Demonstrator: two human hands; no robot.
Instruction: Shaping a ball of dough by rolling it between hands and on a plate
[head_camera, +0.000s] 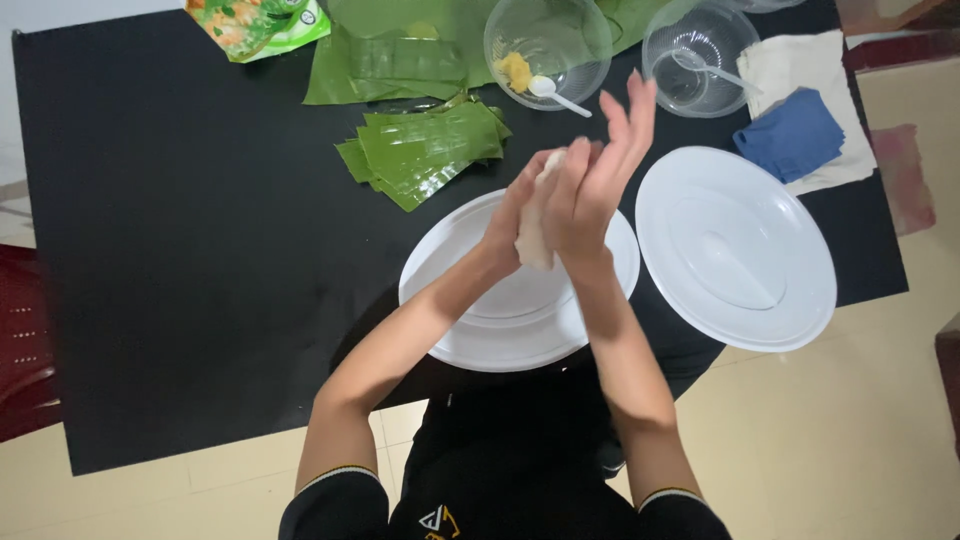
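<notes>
A pale lump of dough (533, 232) is pressed between my two palms above a white plate (470, 330). My left hand (512, 212) sits under and to the left of the dough. My right hand (598, 175) lies over it with fingers stretched out and pointing away from me. Both hands hover over the plate, not touching it.
A second white plate (735, 245) lies to the right. Cut green leaf pieces (425, 150) are stacked beyond the hands, larger leaves (400, 55) behind. A clear bowl (548, 40) holds yellow filling and a white spoon; another clear bowl (700, 55), blue cloth (795, 135), black table (180, 230).
</notes>
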